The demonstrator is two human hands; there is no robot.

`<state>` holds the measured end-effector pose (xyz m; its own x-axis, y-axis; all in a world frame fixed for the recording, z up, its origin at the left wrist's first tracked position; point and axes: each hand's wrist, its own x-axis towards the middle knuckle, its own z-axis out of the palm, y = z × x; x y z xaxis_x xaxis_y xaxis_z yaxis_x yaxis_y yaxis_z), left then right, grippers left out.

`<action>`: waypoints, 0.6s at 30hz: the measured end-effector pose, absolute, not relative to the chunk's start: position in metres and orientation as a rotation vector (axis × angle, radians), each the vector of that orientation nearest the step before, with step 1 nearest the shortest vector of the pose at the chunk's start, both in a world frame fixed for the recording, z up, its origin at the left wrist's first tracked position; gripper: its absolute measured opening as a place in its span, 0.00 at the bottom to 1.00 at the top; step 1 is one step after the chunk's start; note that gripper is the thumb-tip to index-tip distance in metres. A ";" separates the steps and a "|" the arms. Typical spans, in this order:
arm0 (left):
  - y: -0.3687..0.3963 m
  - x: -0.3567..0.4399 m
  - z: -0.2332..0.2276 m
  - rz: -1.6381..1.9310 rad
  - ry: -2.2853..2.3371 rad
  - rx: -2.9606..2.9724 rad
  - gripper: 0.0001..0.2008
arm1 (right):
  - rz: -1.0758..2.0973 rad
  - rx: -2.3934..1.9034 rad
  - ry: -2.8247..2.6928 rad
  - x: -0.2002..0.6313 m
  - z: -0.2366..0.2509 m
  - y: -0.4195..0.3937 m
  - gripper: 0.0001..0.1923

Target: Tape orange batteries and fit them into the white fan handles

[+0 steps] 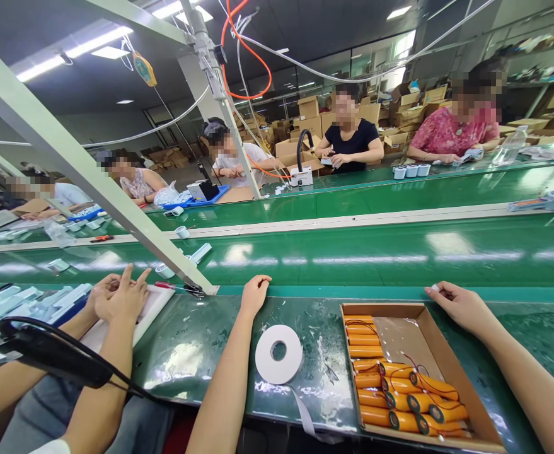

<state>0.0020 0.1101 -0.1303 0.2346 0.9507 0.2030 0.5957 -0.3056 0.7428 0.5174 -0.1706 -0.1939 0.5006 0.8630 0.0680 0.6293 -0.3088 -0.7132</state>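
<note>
My left hand rests at the edge of the green conveyor, fingers curled together; their inner side is hidden, so I cannot see whether they hold anything. My right hand is closed at the same edge, with a small white piece at its fingertips, too small to identify. Between my forearms lies a roll of white tape, its loose end hanging over the bench's front edge. Beside it, an open cardboard box holds several orange cylindrical battery packs with thin wires.
At left, a neighbour's hands work over a white tray, near pale blue plastic parts. A slanted metal post meets the bench. Across the green conveyor, several people sit with parts, a blue tray and boxes.
</note>
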 end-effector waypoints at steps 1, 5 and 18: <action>0.110 0.002 -0.130 0.886 1.415 1.983 0.12 | 0.431 -2.052 -1.217 0.517 -0.194 -0.171 0.32; 0.109 0.002 -0.129 0.873 1.432 1.953 0.13 | 0.426 -2.047 -1.215 0.517 -0.194 -0.170 0.32; 0.108 0.002 -0.128 0.854 1.417 1.928 0.13 | 0.432 -2.043 -1.214 0.517 -0.195 -0.170 0.33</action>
<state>0.0022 0.1077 -0.1279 0.2265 0.9624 0.1498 0.5821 -0.2571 0.7714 0.5167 -0.1703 -0.1946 0.5028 0.8616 0.0694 0.6238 -0.3061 -0.7191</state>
